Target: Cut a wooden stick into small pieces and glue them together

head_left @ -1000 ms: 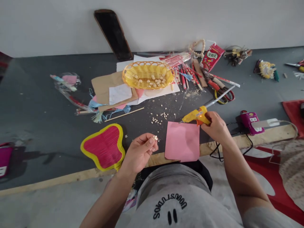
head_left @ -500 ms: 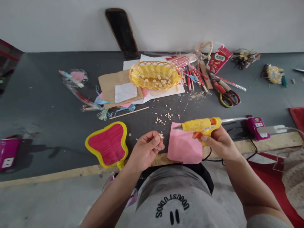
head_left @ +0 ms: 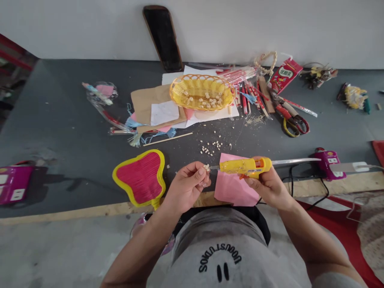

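Note:
Between the thumb and fingers of my left hand (head_left: 192, 182) is a small cluster of pale pieces (head_left: 207, 168). My right hand (head_left: 268, 186) is wrapped round a yellow hot glue gun (head_left: 240, 166), with a clear glue stick (head_left: 295, 161) coming out of its back. The gun's nozzle points left and is at the cluster; whether it touches is too small to tell. Pink paper (head_left: 232, 186) lies below the gun. Beyond my hands, several loose pale bits (head_left: 211, 148) are scattered on the grey table (head_left: 75, 160).
A yellow basket (head_left: 174, 94) holding several similar clusters stands on papers at the back. A pink-and-yellow fan-shaped piece (head_left: 141, 176) lies to the left. Scissors (head_left: 295, 126), a red drink carton (head_left: 285, 76) and purple power strips (head_left: 328, 162) are on the right. A phone (head_left: 163, 38) leans on the wall.
My right hand has brought the glue gun left and slightly down, so its nozzle has come to the cluster in my left hand. The view has shifted slightly.

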Tool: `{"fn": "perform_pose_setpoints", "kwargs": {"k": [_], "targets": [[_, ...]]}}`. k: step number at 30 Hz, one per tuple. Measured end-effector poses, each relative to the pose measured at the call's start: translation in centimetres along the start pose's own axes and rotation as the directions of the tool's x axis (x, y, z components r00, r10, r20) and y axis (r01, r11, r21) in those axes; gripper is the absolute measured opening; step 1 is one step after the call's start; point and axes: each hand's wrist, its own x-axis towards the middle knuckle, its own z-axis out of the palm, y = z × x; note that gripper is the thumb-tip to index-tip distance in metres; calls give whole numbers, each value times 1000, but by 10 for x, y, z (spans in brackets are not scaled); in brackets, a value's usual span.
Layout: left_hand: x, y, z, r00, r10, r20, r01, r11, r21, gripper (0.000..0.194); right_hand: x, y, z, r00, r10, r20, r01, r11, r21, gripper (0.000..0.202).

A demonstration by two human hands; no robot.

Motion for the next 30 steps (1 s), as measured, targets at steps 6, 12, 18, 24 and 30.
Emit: {"fn": "perform_pose_setpoints", "kwargs": {"k": [6,12,18,24,30], "targets": [[-1,0,0,1000,-4,10,4,1000,20,34,-1,3,2,1000,-25,6,25,998,-51,37],[-1,0,0,1000,-21,12,21,1000,11,31,-2,2,2,999,-45,24,46,997,-66,35],[-1,-1,-1,999,-22,29,22,1000,10,31,-2,0,2,999,-29,32,32,996,-87,33],[0,-2,-1,999,-16,48,16,1000,11,31,-3,1,2,1000,11,27,-10,998,-56,33],[1,-2,-1,999,-13,45,13,1000,-4,30,-3,2,1,1000,4,30,-2,998,-66,34]]}}
